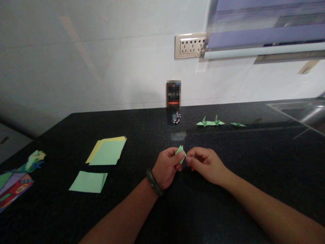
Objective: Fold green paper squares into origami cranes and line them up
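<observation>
A small folded piece of green paper point(180, 150) is pinched between the thumb and fingers of my left hand point(167, 164), its pointed tip sticking up. Close on its right side, my right hand point(205, 162) has thumb and forefinger pressed together at the paper's edge; whether they grip part of it is hard to make out. Further back on the right stand two green paper cranes point(210, 122) side by side, with another green folded piece point(238, 124) beside them. To the left lie a stack of green and yellow paper sheets point(108, 152) and a creased green sheet point(87, 182).
A phone-like dark box point(174, 95) leans against the wall, with a beaded string point(177, 118) before it. At the far left are crumpled paper point(35, 159) and a red packet point(16, 191). A sink point(302, 112) is set into the black counter point(142, 128) at right.
</observation>
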Motion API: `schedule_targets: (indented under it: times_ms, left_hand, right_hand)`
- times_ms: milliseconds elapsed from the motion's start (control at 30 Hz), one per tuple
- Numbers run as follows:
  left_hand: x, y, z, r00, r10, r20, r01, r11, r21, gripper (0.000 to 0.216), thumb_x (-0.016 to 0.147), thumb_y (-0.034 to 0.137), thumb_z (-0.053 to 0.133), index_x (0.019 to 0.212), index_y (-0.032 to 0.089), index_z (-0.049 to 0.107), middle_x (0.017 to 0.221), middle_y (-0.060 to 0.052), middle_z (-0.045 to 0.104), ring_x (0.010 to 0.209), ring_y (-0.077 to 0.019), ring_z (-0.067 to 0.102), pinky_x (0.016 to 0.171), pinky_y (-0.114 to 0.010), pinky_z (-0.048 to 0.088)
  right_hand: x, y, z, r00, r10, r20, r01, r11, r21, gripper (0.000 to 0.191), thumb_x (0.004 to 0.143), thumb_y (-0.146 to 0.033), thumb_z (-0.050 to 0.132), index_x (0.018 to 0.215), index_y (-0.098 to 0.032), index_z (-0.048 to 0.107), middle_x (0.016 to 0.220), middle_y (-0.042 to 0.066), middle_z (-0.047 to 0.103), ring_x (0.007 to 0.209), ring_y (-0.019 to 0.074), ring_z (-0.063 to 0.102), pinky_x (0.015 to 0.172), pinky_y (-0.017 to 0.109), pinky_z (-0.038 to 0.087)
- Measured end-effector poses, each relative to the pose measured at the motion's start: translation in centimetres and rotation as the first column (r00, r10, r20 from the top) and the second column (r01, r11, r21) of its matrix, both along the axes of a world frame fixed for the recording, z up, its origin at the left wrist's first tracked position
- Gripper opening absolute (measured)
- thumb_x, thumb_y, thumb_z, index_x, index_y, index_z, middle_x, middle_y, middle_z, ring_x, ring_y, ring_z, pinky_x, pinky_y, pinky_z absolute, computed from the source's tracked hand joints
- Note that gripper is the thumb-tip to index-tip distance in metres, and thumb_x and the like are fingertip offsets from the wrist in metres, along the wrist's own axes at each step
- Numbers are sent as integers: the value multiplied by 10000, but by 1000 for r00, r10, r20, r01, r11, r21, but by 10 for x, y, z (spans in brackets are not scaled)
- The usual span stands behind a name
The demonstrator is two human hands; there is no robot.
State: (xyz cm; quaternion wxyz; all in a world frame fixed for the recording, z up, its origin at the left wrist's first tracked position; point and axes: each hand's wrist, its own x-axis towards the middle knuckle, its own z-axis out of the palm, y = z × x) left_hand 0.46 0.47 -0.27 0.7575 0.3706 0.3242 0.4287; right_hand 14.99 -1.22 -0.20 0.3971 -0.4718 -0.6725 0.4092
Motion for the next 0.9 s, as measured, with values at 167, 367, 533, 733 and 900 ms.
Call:
schedule_targets:
  times_ms: [167,367,533,733,900]
  left_hand:
    - [0,0,-3,998,8,-59,-6,999,46,200,638,281,681,636,124,558,510,47,479,428,-36,361,434,-192,270]
    - [1,-1,-9,978,76,-193,-35,978,204,184,693,293,633,648,141,539,501,62,427,441,-44,346,441,-203,253]
    - [2,0,-9,974,86,-208,-42,978,205,183,737,302,585,667,141,534,510,57,427,444,-46,346,445,-201,270]
    - [2,1,-6,992,64,-110,-54,995,89,201,732,326,586,698,130,562,560,38,467,467,-51,385,459,-196,336]
    - [4,-1,-5,991,58,-116,-48,995,86,216,678,273,654,824,125,596,602,32,521,471,-46,427,458,-188,366]
  right_hand:
    - [0,0,1,1000,-26,7,26,1000,10,177,768,-286,513,668,-148,559,557,-9,527,478,85,468,449,201,371]
    - [-3,-2,2,985,-105,140,82,984,161,213,758,-234,496,566,-153,540,477,-27,473,443,74,421,431,194,328]
    - [-4,-2,4,983,-128,134,111,985,129,204,760,-227,479,593,-151,568,501,-15,514,444,81,462,438,198,358]
    - [0,2,5,995,-99,-26,98,994,-43,290,829,-257,356,710,-139,593,571,15,584,453,99,524,453,218,426]
    - [-1,1,2,985,-153,79,151,988,36,260,784,-340,500,608,-158,555,525,-4,537,449,90,479,428,208,382]
